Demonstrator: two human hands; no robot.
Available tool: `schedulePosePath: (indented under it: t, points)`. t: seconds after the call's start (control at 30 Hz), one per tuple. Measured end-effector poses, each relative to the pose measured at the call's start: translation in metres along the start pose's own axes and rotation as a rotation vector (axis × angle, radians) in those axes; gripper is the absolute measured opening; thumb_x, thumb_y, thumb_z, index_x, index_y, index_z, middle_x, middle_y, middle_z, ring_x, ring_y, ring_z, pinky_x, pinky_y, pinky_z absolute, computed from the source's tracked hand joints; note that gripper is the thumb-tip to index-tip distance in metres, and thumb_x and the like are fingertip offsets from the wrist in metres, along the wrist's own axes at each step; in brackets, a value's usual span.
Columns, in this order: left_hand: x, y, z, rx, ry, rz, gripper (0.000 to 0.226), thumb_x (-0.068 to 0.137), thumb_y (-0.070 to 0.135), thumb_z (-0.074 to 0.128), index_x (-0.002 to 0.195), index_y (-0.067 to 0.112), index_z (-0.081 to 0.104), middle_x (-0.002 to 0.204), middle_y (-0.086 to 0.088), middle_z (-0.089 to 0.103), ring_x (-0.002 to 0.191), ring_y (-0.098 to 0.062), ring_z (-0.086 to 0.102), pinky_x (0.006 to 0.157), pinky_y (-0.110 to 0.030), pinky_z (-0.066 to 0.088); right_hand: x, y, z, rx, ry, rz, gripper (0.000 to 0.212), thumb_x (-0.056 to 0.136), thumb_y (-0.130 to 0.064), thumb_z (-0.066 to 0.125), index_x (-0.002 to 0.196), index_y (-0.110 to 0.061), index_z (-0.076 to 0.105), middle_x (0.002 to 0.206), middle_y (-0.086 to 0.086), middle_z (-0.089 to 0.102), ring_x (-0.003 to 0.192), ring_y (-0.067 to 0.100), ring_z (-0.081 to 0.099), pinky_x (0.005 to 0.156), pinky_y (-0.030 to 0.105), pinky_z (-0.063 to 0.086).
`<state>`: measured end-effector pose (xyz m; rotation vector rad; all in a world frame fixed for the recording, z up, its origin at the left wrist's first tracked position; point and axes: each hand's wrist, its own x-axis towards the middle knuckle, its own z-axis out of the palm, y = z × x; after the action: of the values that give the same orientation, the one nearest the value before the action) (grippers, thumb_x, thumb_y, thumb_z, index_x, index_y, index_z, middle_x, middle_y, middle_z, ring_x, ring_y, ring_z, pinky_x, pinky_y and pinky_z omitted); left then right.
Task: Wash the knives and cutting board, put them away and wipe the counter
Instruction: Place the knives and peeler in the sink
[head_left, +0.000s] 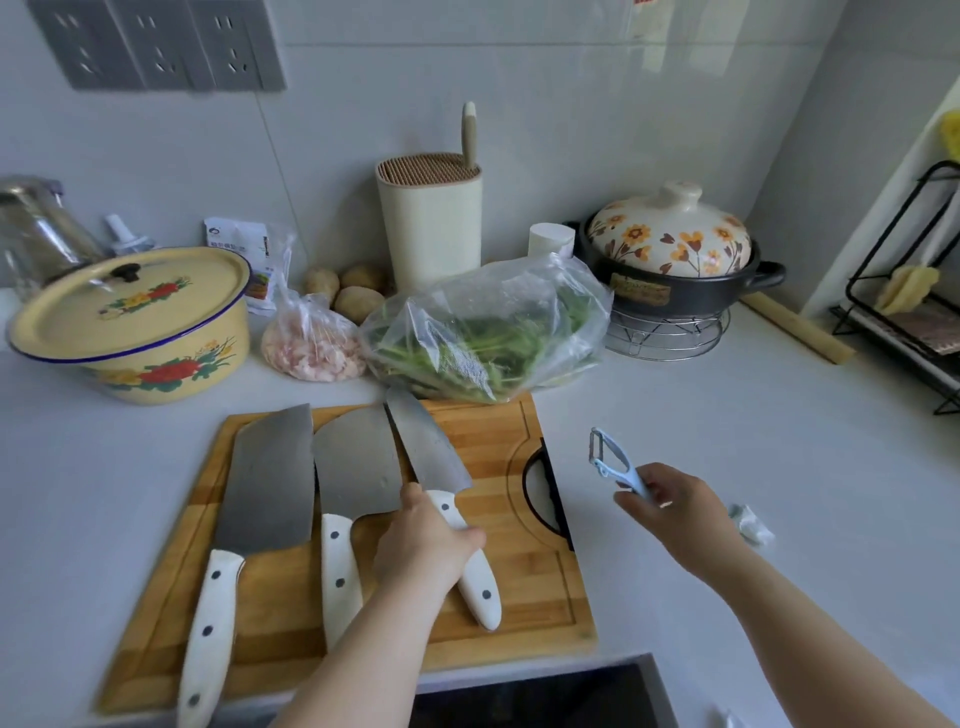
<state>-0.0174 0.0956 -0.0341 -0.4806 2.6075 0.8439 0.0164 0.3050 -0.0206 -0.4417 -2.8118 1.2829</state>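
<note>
A wooden cutting board (498, 441) lies on the white counter (727, 441) and bears three white-handled knives. A large cleaver (270, 483) lies at the left and a rounded cleaver (356, 462) in the middle. My left hand (426, 540) grips the handle of the right-hand chef's knife (431, 447), whose blade points away toward the bags. To the right of the board, my right hand (675, 512) holds a light blue peeler (610, 460) above the counter. A cream knife block (431, 223) with one knife in it stands at the back wall.
A bag of greens (488, 327) overlaps the board's far edge, beside a bag of meat (311, 343), potatoes (343, 288) and a yellow enamel pot (135, 322). A flowered clay pot (675, 260) stands back right, a black rack (909, 312) far right. A dark sink edge (545, 691) lies below.
</note>
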Motion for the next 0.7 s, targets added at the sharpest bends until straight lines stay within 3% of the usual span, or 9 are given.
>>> schedulePosePath:
  t: [0.07, 0.13, 0.2, 0.3, 0.4, 0.57, 0.7]
  points:
    - [0.007, -0.004, -0.001, -0.293, -0.062, -0.067, 0.051, 0.075, 0.023, 0.066, 0.116, 0.009, 0.039, 0.100, -0.008, 0.060, 0.088, -0.026, 0.061, 0.068, -0.036, 0.057, -0.012, 0.004, -0.007, 0.050, 0.006, -0.002, 0.015, 0.085, -0.007, 0.061, 0.071, -0.009, 0.057, 0.064, 0.005, 0.046, 0.053, 0.010, 0.039, 0.048, 0.015, 0.030]
    - [0.009, -0.009, -0.005, -0.555, -0.147, -0.104, 0.041, 0.075, 0.015, 0.064, 0.111, 0.002, 0.048, 0.095, -0.013, 0.060, 0.089, -0.028, 0.061, 0.069, -0.038, 0.056, -0.021, 0.010, -0.011, 0.090, 0.003, 0.034, 0.014, 0.086, -0.008, 0.061, 0.073, -0.001, 0.059, 0.061, 0.005, 0.044, 0.044, 0.008, 0.038, 0.042, 0.011, 0.030]
    - [0.005, -0.014, -0.012, -0.717, -0.224, -0.123, 0.026, 0.080, 0.011, 0.061, 0.102, 0.001, 0.053, 0.086, -0.013, 0.057, 0.083, -0.027, 0.059, 0.060, -0.033, 0.051, -0.029, 0.017, -0.014, 0.109, 0.005, 0.072, 0.017, 0.087, -0.008, 0.059, 0.075, 0.004, 0.059, 0.059, 0.004, 0.046, 0.045, 0.008, 0.039, 0.043, 0.011, 0.031]
    - [-0.006, -0.019, -0.025, -0.874, -0.290, -0.119, 0.010, 0.085, 0.010, 0.059, 0.089, 0.004, 0.053, 0.078, -0.015, 0.060, 0.061, -0.021, 0.062, 0.044, -0.024, 0.050, -0.041, 0.017, -0.020, 0.196, 0.036, 0.159, 0.023, 0.091, -0.004, 0.051, 0.069, -0.008, 0.058, 0.057, 0.002, 0.046, 0.047, 0.012, 0.044, 0.047, 0.011, 0.038]
    - [-0.025, -0.026, -0.039, -0.942, -0.362, -0.065, 0.009, 0.086, 0.007, 0.058, 0.086, -0.001, 0.054, 0.072, -0.014, 0.059, 0.040, -0.014, 0.060, 0.037, -0.019, 0.047, -0.056, 0.012, -0.026, 0.241, 0.059, 0.233, 0.027, 0.094, -0.005, 0.045, 0.070, -0.012, 0.056, 0.054, 0.004, 0.042, 0.032, 0.004, 0.040, 0.040, 0.014, 0.037]
    - [-0.047, -0.021, -0.056, -0.903, -0.538, 0.159, 0.009, 0.084, 0.011, 0.061, 0.089, 0.004, 0.061, 0.063, -0.008, 0.064, 0.044, -0.013, 0.062, 0.039, -0.022, 0.048, -0.080, 0.001, -0.029, 0.254, 0.152, 0.307, 0.027, 0.092, -0.011, 0.052, 0.065, -0.012, 0.051, 0.055, 0.001, 0.045, 0.030, 0.003, 0.036, 0.036, 0.011, 0.030]
    - [-0.054, 0.006, -0.056, -0.801, -0.681, 0.322, 0.017, 0.085, 0.020, 0.058, 0.088, 0.003, 0.060, 0.055, -0.004, 0.064, 0.044, -0.013, 0.060, 0.041, -0.023, 0.047, -0.106, -0.004, -0.032, 0.326, 0.248, 0.408, 0.027, 0.089, 0.001, 0.048, 0.078, -0.021, 0.059, 0.059, 0.002, 0.047, 0.039, 0.005, 0.040, 0.043, 0.015, 0.034]
